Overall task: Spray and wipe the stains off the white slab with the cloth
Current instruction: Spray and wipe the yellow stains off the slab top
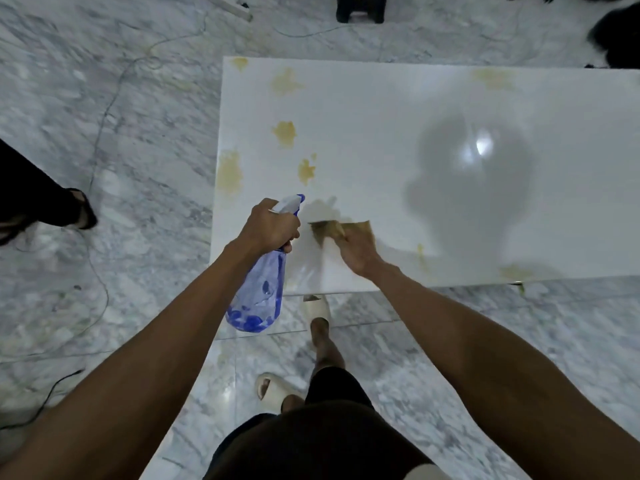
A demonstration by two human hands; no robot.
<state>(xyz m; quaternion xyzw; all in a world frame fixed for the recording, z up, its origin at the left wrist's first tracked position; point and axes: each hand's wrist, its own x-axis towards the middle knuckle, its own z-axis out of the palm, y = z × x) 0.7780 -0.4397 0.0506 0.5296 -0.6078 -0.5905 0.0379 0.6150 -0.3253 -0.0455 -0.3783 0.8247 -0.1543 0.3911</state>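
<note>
A glossy white slab [381,133] fills the upper right of the head view, with several yellow-brown stains [285,133] along its left side, far edge and near edge. My left hand [273,226] grips the neck of a blue spray bottle [258,289], whose white nozzle points at the slab. My right hand [358,251] presses a stained yellowish cloth [327,230] flat on the slab near its front left corner. The cloth is blurred and partly hidden under my fingers.
Grey marbled floor surrounds the slab. My feet in pale slippers [273,389] stand at the slab's near edge. Another person's foot [79,209] is at the left. Thin cables [100,133] trail across the floor, and dark objects [360,8] sit beyond the far edge.
</note>
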